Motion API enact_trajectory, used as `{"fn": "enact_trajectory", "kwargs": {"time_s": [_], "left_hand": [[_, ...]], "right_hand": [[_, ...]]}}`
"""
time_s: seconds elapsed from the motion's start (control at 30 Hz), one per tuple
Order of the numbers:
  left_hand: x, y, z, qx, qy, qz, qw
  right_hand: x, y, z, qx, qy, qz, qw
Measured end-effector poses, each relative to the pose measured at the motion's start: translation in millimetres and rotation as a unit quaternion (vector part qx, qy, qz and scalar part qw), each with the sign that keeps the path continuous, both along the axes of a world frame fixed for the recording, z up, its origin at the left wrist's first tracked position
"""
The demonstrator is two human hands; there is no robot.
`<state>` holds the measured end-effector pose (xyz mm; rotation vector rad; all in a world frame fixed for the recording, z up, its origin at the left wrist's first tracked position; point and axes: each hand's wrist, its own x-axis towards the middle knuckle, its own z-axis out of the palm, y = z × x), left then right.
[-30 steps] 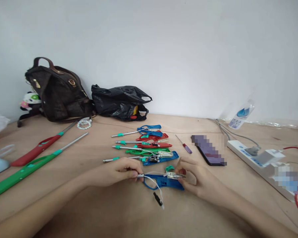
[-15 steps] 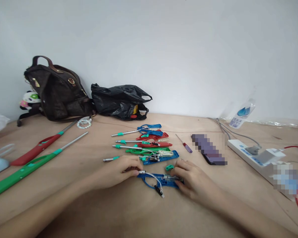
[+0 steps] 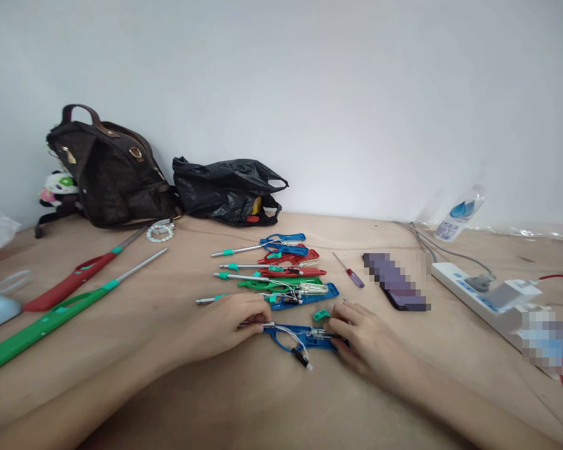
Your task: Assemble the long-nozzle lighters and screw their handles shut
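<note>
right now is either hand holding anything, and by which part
Left hand: metal rod, near its wired end. Right hand: at blue casing, grip unclear.

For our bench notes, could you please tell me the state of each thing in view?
Left hand: closed on metal tube
Right hand: at blue casing, grip unclear
Blue casing: open
Green piece: loose, unheld
Central lighter row: insides exposed
Screwdriver: lying unheld
Phone: lying flat
Power strip: charger plugged in
Bottle: appears tilted
Long red lighter: shell closed
Long green lighter: shell closed
Black plastic bag: partly open
Backpack: standing
</note>
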<state>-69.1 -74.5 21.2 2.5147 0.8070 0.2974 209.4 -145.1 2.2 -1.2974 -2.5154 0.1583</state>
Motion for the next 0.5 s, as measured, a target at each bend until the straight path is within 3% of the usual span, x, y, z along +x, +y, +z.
{"fn": "enact_trajectory", "kwargs": {"time_s": [0.27, 0.5], "left_hand": [[-2, 0, -0.7, 0.053, 0.020, -0.003, 0.998], [-2, 1, -3.3, 0.081, 0.017, -0.003, 0.997]], "right_hand": [[2, 1, -2.1, -0.013, 0.004, -0.011, 1.000], [5, 0, 9.3, -0.063, 0.058, -0.010, 0.996]]}}
